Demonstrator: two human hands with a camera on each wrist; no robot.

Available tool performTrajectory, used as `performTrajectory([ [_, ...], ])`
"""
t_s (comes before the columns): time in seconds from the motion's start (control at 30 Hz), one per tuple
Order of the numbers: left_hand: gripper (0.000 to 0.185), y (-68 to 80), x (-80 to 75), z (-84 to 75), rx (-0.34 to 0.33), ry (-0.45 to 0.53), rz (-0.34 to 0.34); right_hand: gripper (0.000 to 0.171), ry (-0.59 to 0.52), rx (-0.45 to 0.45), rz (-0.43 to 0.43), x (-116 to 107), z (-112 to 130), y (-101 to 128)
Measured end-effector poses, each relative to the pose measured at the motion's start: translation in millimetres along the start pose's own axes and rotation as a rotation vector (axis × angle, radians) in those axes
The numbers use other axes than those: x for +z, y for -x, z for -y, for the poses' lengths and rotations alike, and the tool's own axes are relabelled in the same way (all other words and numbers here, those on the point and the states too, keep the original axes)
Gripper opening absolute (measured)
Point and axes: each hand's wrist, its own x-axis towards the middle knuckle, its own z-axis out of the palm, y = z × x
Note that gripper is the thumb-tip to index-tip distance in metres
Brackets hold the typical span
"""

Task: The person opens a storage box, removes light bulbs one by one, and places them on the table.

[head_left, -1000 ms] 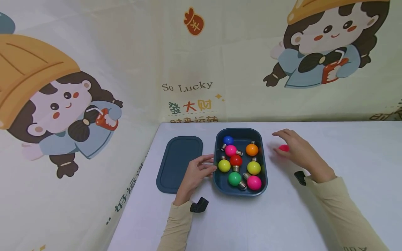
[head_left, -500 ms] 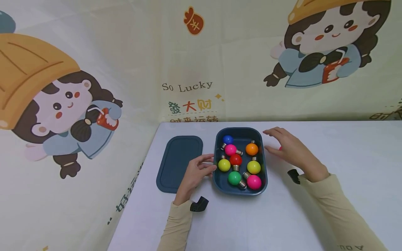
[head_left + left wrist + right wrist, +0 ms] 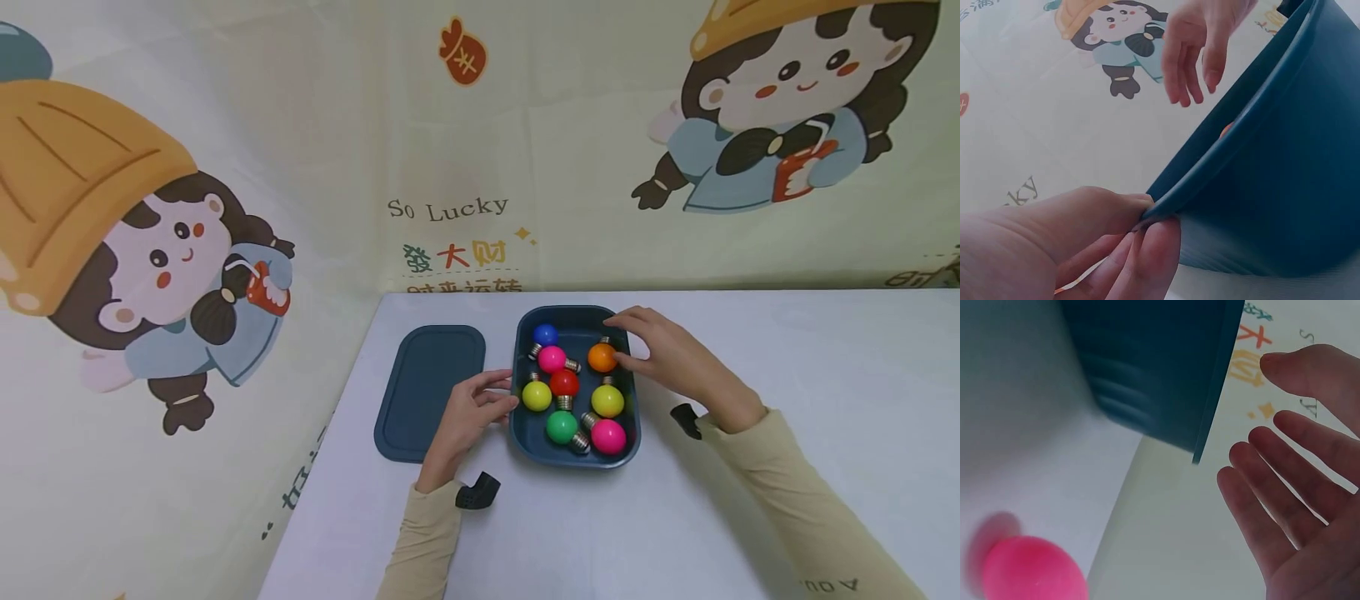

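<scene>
Here left hand [image 3: 468, 414] pinches the tub [image 3: 525, 437] rim. Right hand [image 3: 667, 358], fingers spread and empty, hovers by the orange bulb [image 3: 602, 357]. Bulbs look light, slick, fragile; cradle the globe.

The light is bright and soft all over, with only faint shadows on the worktop [image 3: 750, 350]. The head picture is sharp but bends at its edges. Both wrist pictures are blurry up close, and the pink ball [image 3: 1032, 569] looks fuzzy.
</scene>
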Motion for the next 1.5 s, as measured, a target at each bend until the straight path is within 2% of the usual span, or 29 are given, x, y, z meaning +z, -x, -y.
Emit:
performTrajectory([
  [0.3,0.049,0.5,1.4,-0.7,0.001,-0.009,-0.009,0.04,0.039,-0.073,0.017,5,4,-9],
  [0.77,0.048,1.6,2.6,0.5,0.002,0.002,-0.002,0.042,0.073,-0.089,0.118,14,1,-19],
  [1.03,0.048,2.8,3.1,1.7,0.008,-0.001,0.004,0.037,0.106,-0.128,0.125,15,3,-22],
  [1.5,0.048,6.4,1.1,0.0,0.011,0.007,0.015,0.032,0.108,-0.13,0.146,25,4,-26],
])
